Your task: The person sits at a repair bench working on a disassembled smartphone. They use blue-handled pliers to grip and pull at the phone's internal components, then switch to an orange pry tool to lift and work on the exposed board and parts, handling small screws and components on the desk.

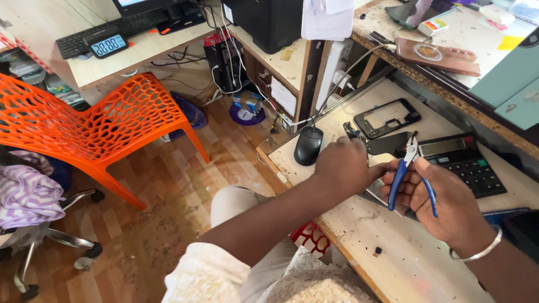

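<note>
1. Head view: the right hand (pixel 449 199) is gripping blue-handled pliers (pixel 409 174), tips pointing up, over the bench (pixel 393 264).
2. The left hand (pixel 343 165) is curling down onto a flat phone part (pixel 377 191) lying on the bench just beside the pliers; I cannot tell whether it is pinching it.
3. A black mouse (pixel 308 145), a phone frame (pixel 387 117) and a calculator (pixel 463 163) are lying nearby.

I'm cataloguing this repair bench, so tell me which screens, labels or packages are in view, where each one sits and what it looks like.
Digital clock: far desk beside the keyboard, small dark block, pale blue display.
Calculator: bench right of the pliers, black, grey display strip.
Monitor: top edge, dark frame, only the bottom shows.
Small box: upper shelf, white with red and yellow.
Paper sheets: hanging at the top, white.
</note>
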